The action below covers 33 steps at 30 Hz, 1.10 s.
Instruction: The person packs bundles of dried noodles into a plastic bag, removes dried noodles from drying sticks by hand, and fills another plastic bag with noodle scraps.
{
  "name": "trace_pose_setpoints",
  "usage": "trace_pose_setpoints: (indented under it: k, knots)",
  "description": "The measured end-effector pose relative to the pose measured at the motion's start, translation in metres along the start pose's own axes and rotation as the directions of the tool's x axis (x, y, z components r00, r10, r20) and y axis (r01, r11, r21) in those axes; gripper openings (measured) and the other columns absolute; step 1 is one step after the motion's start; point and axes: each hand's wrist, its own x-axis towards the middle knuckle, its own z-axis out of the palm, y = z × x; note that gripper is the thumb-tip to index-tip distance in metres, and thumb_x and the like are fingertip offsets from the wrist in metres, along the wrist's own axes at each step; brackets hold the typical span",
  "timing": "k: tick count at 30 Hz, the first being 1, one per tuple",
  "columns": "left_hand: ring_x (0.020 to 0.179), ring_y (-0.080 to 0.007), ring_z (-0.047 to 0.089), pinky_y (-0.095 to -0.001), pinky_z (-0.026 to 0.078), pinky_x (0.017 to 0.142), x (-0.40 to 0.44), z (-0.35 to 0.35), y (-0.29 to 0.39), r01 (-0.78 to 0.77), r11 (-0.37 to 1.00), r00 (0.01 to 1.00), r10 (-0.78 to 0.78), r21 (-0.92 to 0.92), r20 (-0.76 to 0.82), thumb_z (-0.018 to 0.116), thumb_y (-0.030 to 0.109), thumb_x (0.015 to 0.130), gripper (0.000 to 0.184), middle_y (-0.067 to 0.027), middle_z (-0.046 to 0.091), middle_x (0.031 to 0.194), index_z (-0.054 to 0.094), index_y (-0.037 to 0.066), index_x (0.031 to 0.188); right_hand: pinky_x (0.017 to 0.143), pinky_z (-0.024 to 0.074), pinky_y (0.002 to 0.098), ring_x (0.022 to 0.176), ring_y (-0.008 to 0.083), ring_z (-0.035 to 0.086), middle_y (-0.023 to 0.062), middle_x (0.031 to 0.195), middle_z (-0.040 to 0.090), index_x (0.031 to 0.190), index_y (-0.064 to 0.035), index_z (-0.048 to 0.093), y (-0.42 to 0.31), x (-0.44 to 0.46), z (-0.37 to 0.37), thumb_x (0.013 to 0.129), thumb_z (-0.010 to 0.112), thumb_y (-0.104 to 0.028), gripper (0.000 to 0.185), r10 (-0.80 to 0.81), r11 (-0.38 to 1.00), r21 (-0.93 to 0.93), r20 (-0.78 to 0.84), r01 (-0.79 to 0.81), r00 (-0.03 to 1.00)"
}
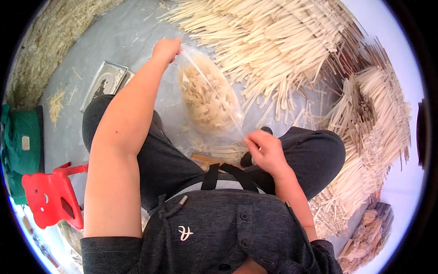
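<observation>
A clear plastic bag (211, 86) lies on the grey floor sheet in front of my crossed legs, with short, pale, flat pieces (199, 95) inside. My left hand (167, 49) is closed on the bag's far left corner. Close to my right knee, my right hand (266, 150) pinches the opposite corner. Between the two hands the bag's edge is pulled into a straight, taut line. From this angle I cannot tell how wide the bag's mouth is.
Large heaps of long pale strips (273, 41) spread ahead and along the right (372, 132). To the left are a metal tray (105, 77), a red chair (49, 196) and a green bag (23, 141). Loose strips (56, 105) lie on the grey sheet (64, 82).
</observation>
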Motion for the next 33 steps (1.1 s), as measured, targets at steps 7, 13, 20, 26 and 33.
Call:
trace_pose_setpoints:
  k: [7, 13, 20, 26, 33]
  knots:
    - [0.047, -0.0101, 0.047, -0.0275, 0.04, 0.046, -0.033, -0.017, 0.035, 0.013, 0.949, 0.999, 0.003, -0.316, 0.051, 0.055, 0.026, 0.084, 0.027, -0.0046, 0.063, 0.068, 0.066, 0.003, 0.078, 0.066, 0.0495, 0.0422, 0.077, 0.0373, 0.062, 0.0171, 0.079, 0.063, 0.085, -0.0036, 0.066, 0.017, 0.041, -0.077, 0.086, 0.065, -0.016, 0.013, 0.066, 0.986, -0.148, -0.106, -0.081, 0.992]
    - [0.049, -0.0007, 0.045, -0.0175, 0.041, 0.047, -0.07, -0.045, 0.03, 0.087, 0.938, 0.983, -0.026, -0.335, 0.183, 0.057, 0.026, 0.086, 0.023, 0.0048, 0.062, 0.067, 0.069, 0.006, 0.085, 0.064, 0.0476, 0.0318, 0.068, 0.0209, 0.061, 0.011, 0.075, 0.063, 0.088, -0.0009, 0.067, 0.055, 0.065, -0.145, 0.085, 0.068, -0.014, 0.014, 0.069, 0.997, -0.021, -0.036, -0.07, 0.997]
    - [0.048, -0.0007, 0.052, -0.0178, 0.047, 0.047, -0.067, -0.027, -0.017, 0.358, 0.861, 0.915, -0.245, -0.362, 0.32, 0.054, 0.022, 0.087, 0.021, 0.003, 0.066, 0.071, 0.068, 0.007, 0.085, 0.065, 0.0469, 0.0304, 0.065, 0.018, 0.055, 0.009, 0.076, 0.064, 0.091, -0.0026, 0.068, 0.082, 0.094, -0.129, 0.087, 0.067, -0.016, 0.014, 0.212, 0.97, -0.14, 0.095, -0.198, 0.973]
    - [0.044, -0.0003, 0.05, -0.0155, 0.045, 0.043, -0.063, -0.026, -0.022, 0.466, 0.791, 0.865, -0.313, -0.396, 0.391, 0.058, 0.02, 0.083, 0.015, 0.0065, 0.062, 0.063, 0.067, 0.008, 0.081, 0.065, 0.0479, 0.0329, 0.068, 0.0214, 0.06, 0.0112, 0.079, 0.065, 0.092, -0.0026, 0.069, 0.082, 0.088, -0.125, 0.088, 0.067, -0.019, 0.017, 0.112, 0.987, -0.118, 0.015, -0.11, 0.994]
    - [0.044, -0.0009, 0.048, -0.0182, 0.043, 0.041, -0.044, -0.03, -0.034, 0.536, 0.774, 0.807, -0.351, -0.337, 0.475, 0.058, 0.021, 0.083, 0.015, 0.007, 0.058, 0.06, 0.062, 0.011, 0.074, 0.067, 0.0493, 0.0334, 0.072, 0.0253, 0.063, 0.012, 0.082, 0.067, 0.092, -0.0033, 0.069, 0.081, 0.085, -0.124, 0.087, 0.067, -0.018, 0.016, 0.125, 0.98, -0.159, -0.006, -0.124, 0.992]
